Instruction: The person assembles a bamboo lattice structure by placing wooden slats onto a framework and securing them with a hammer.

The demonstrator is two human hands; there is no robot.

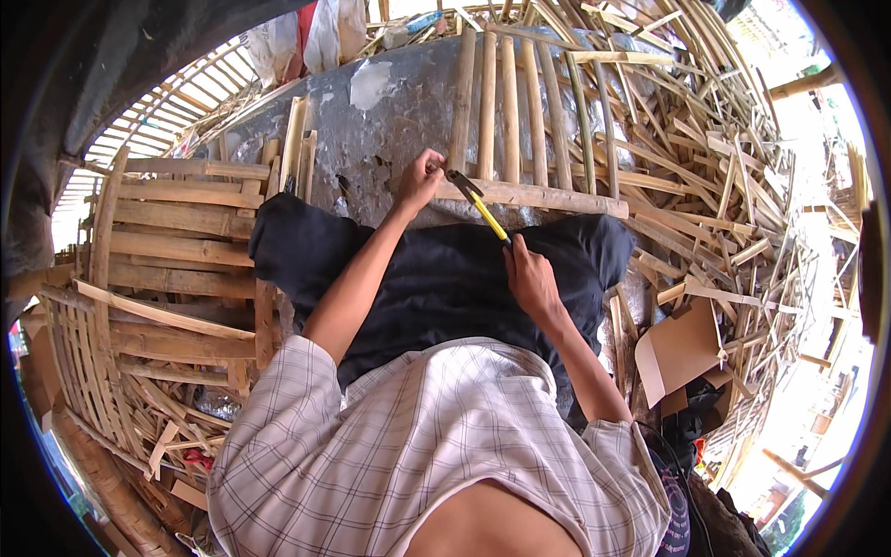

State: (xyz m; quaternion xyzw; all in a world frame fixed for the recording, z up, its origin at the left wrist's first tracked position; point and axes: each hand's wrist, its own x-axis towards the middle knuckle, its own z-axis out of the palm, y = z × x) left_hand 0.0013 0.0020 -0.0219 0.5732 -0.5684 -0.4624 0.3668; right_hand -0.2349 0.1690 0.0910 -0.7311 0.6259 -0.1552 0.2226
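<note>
Over on the left side, a bamboo panel (186,252) has wide flat slats lying one below the other, with small gaps between them. One loose bamboo strip (167,311) lies slanted across its lower part. Next comes a big grey sheet (408,111), shiny and worn, with a pale patch near its top. Closer to the person, black cloth (436,288) covers the lap, and below it is a white checked shirt (418,399). The left hand (422,178) is near the middle, just left of the hammer's top end. Its fingers are curled in and close together, but I cannot tell if they pinch something small. Then comes the hammer (483,209), with a dark head and a yellow and black handle. It slants, with its head up at the left and its handle down at the right. The head is by the near left corner of a bamboo frame (548,197); I cannot tell if they touch. This frame sits just past the lap, with a row of poles going away from one near bar. The right hand (534,278) is closed around the low end of the handle. On the right, many thin bamboo sticks (715,176) lie in a messy heap, with an open cardboard box (682,348) near its lower part.
</note>
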